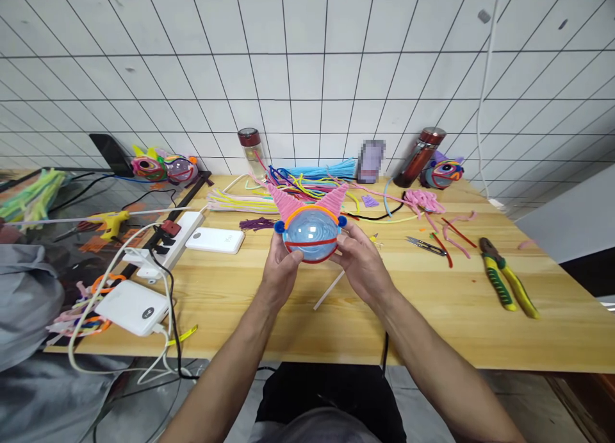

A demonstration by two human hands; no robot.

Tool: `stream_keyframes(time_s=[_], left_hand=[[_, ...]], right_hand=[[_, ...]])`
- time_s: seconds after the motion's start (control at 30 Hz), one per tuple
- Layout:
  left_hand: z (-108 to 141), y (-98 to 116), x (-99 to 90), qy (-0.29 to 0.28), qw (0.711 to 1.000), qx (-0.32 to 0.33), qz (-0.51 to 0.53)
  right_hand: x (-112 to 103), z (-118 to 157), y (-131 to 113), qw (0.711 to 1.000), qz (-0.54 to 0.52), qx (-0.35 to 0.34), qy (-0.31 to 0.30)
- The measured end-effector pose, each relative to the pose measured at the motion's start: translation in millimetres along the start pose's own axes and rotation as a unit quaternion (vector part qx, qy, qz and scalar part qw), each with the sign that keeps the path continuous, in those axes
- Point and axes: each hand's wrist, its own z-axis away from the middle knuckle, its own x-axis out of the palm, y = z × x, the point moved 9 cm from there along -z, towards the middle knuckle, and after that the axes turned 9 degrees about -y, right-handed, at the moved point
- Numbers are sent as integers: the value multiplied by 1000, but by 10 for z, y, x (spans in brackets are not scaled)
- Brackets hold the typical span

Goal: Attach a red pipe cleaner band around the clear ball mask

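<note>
Both my hands hold a clear bluish plastic ball ornament [312,230] above the table. It carries two pink pipe-cleaner ears, an orange arc on top, a red band across the front and a dark blue pompom at each side. My left hand [282,263] is closed round its lower left, thumb on the front. Gripping the right side is my right hand [362,258], its thumb near the end of the red band. Behind the ornament lies a bundle of coloured pipe cleaners [312,180]. A white stick [329,290] lies on the table below my hands.
Pliers [509,277] and small snips [426,245] lie to the right. Power banks [133,307], a power strip [177,241] and looped cables occupy the left, near a yellow glue gun [113,225] and a person's grey sleeve [29,302]. Two bottles [420,158] stand by the wall.
</note>
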Motion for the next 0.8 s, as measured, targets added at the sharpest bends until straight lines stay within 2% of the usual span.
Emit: stream_keyframes(time_s=[0.23, 0.33, 0.4, 0.63, 0.8], left_hand=[[23, -108, -139, 19, 998, 17, -56], [28, -181, -124, 4, 999, 3, -44], [33, -213, -132, 16, 999, -11, -26], [73, -199, -111, 92, 995, -41, -1], [91, -191, -89, 104, 994, -31, 0]], right_hand=[[-83, -19, -37, 996, 60, -55, 31], [-96, -18, -22, 990, 99, -94, 41], [-96, -6, -1, 984, 127, -116, 53], [65, 95, 40, 958, 230, -159, 62], [126, 164, -4, 932, 290, -202, 79]])
